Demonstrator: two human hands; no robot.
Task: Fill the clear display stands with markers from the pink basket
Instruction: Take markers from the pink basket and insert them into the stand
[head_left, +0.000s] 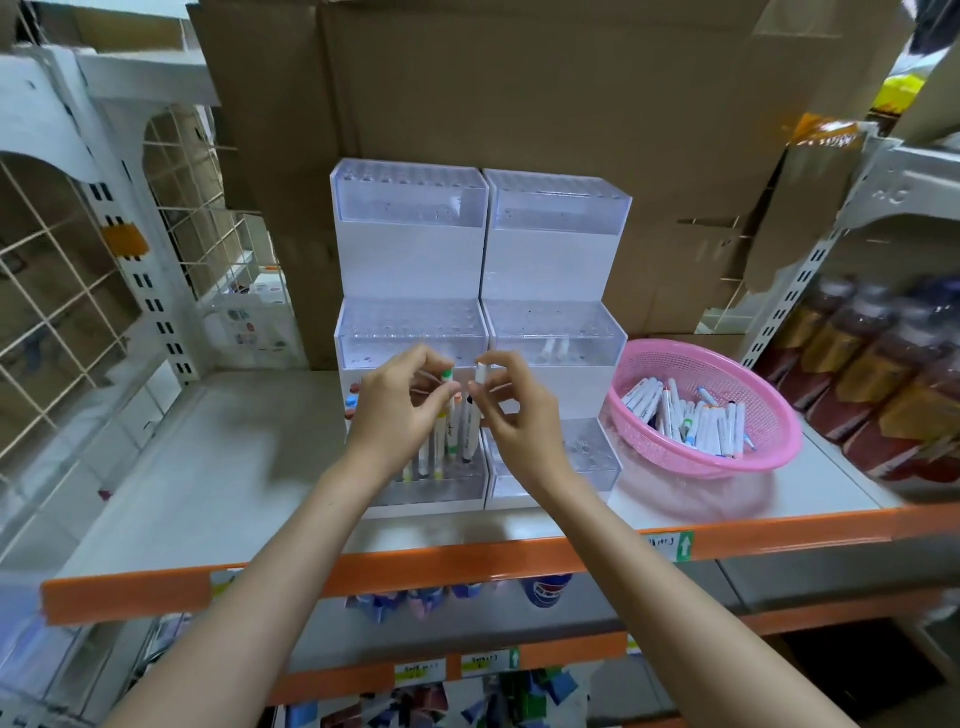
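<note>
Markers (691, 415) lie in a loose heap, too tangled to count, in one pink basket (774, 441) standing toward the right end of the white shelf (208, 467), near its orange front edge (415, 564). Two clear display stands (410, 332) (556, 332), each with three stepped tiers of holes, sit side by side touching at mid-shelf, backed by brown cardboard boxes (519, 104). The basket is just beside the right stand. About five markers stand upright in the lowest tier of the left stand, near its front; their printing is too blurred to read. Two pale markers show inside the middle tier of the right stand.

From the head camera, both bare forearms reach up over the shelf's front edge. The left hand (400, 410) is curled, pinching a green-capped marker (447, 375) between thumb and fingertips over the left stand's lowest tier. The right hand (511, 410) holds a white-ended marker (480, 375) upright in a narrow pinch, just beside the left hand; the two are near but apart.

A green label with a white arrow (685, 545) is stuck on the orange edge at the right, beside handwriting I cannot read. Dark bottles (872, 364) are packed at the shelf's far right, and a wire grid panel (62, 291) stands at the left
</note>
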